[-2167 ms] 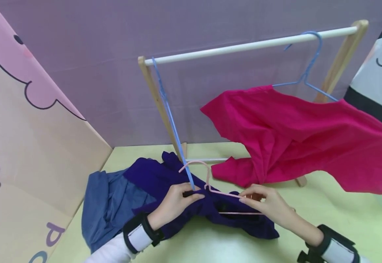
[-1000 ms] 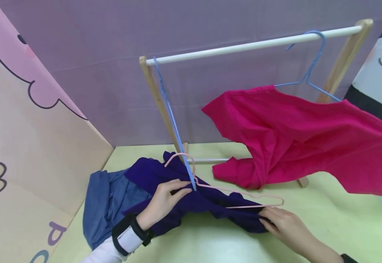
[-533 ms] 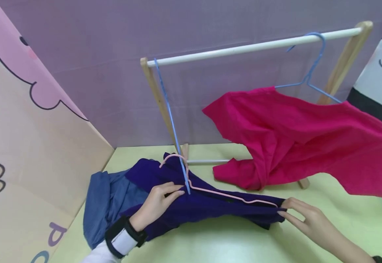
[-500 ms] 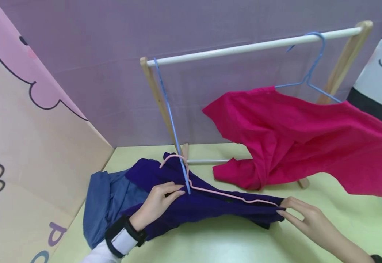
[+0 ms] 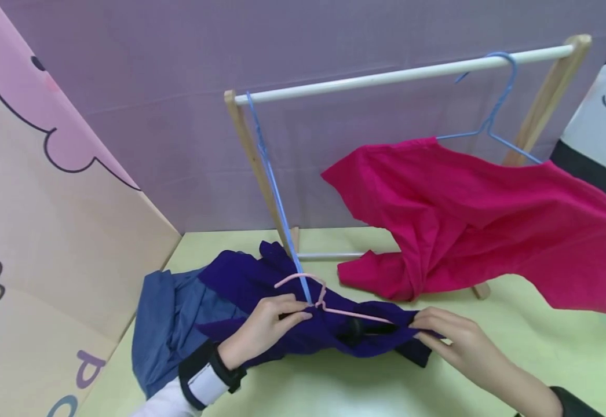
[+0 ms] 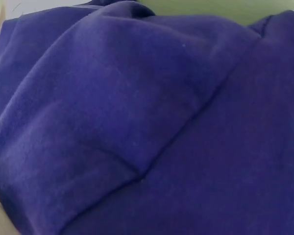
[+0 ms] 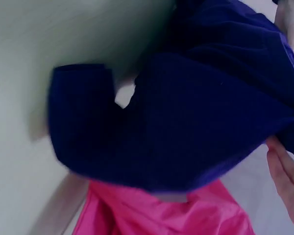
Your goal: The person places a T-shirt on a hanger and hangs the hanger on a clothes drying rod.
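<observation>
A dark navy shirt lies bunched on the table, and its cloth fills most of the left wrist view. My left hand pinches its neckline beside the lower end of a bare blue hanger. A pink hanger has its hook outside the neck opening; its right arm runs into the shirt and the far tip is hidden. At the right shoulder, my right hand pinches the cloth between thumb and fingers. The right wrist view shows a short sleeve hanging below that grip.
A white rail on wooden posts carries the bare blue hanger at left. At right, another blue hanger bears a magenta shirt. Folded blue cloth lies left of the navy shirt.
My right hand let go of the pink hanger, took the shirt's shoulder, pulled it right over the hanger's arm, then came back left. My left hand shifted left, then right, still pinching the neckline.
</observation>
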`<state>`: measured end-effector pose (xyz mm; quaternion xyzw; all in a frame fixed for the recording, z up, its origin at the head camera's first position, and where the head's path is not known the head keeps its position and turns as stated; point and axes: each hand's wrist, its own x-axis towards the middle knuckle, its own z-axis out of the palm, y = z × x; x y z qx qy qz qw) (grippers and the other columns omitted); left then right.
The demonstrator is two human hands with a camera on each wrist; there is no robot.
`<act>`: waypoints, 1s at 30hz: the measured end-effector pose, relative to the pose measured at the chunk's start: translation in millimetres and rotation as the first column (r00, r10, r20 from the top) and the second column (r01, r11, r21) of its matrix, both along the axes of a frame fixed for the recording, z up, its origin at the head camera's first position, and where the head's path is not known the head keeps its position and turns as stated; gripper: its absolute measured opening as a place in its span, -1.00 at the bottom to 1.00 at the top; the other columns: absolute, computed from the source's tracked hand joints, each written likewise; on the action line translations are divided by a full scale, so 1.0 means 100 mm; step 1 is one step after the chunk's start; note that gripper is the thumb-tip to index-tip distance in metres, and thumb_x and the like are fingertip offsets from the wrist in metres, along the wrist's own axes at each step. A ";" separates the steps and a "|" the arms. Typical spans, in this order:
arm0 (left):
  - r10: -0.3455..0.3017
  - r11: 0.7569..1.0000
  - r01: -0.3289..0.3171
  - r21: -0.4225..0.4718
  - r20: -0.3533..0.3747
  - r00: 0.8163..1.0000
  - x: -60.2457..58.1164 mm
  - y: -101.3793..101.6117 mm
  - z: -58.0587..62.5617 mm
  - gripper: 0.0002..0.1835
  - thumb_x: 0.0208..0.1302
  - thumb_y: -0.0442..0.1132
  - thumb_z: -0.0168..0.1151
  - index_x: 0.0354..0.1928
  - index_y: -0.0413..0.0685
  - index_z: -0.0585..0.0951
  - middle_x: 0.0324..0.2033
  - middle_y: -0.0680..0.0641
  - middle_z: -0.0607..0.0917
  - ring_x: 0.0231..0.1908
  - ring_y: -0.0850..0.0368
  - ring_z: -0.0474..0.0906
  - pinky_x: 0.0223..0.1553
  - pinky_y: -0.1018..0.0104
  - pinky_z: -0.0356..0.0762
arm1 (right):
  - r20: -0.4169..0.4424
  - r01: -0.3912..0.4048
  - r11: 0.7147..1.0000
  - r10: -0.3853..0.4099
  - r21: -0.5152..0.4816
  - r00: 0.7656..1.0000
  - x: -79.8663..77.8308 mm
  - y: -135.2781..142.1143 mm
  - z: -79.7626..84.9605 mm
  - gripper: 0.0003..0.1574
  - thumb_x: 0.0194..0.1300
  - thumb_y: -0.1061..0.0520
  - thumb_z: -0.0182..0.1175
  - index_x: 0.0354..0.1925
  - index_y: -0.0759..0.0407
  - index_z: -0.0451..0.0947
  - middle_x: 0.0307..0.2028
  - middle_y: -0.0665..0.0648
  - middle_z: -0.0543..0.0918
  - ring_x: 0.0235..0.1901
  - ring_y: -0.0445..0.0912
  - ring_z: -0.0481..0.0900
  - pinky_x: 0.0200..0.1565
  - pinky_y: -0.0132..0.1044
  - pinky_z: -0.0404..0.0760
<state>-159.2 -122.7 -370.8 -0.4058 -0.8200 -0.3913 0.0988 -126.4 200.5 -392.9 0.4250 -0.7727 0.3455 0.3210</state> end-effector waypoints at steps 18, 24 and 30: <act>-0.052 0.997 0.056 0.050 -0.068 0.996 0.01 0.11 -0.01 -0.83 0.07 -0.39 0.22 -0.26 -0.23 0.65 -0.49 0.02 0.58 -0.56 0.37 0.32 -0.54 0.62 0.30 | 0.362 0.095 0.989 -0.048 -0.113 0.931 0.04 -0.17 -0.22 -0.39 -0.26 0.44 0.38 -0.11 0.29 0.50 -0.16 0.08 0.50 -0.26 -0.32 0.50 -0.26 -0.56 0.48; -0.058 0.996 0.063 0.061 -0.075 0.995 0.02 0.14 0.00 -0.83 0.06 -0.39 0.22 -0.26 -0.23 0.65 -0.50 0.04 0.57 -0.54 0.36 0.32 -0.52 0.62 0.31 | 0.439 0.101 0.995 -0.095 0.009 0.893 0.06 -0.01 -0.24 -0.78 -0.09 0.35 0.30 -0.45 0.05 0.60 -0.47 -0.15 0.63 -0.43 -0.39 0.51 -0.38 -0.65 0.39; -0.067 0.996 0.068 0.058 -0.028 0.997 0.04 0.21 0.02 -0.82 0.08 -0.38 0.21 -0.25 -0.24 0.65 -0.50 0.03 0.57 -0.53 0.36 0.31 -0.54 0.60 0.32 | 0.416 0.008 1.000 -0.001 -0.014 0.909 0.12 0.04 -0.20 -0.77 0.01 0.35 0.23 -0.37 0.05 0.61 -0.38 -0.14 0.63 -0.34 -0.30 0.56 -0.28 -0.64 0.41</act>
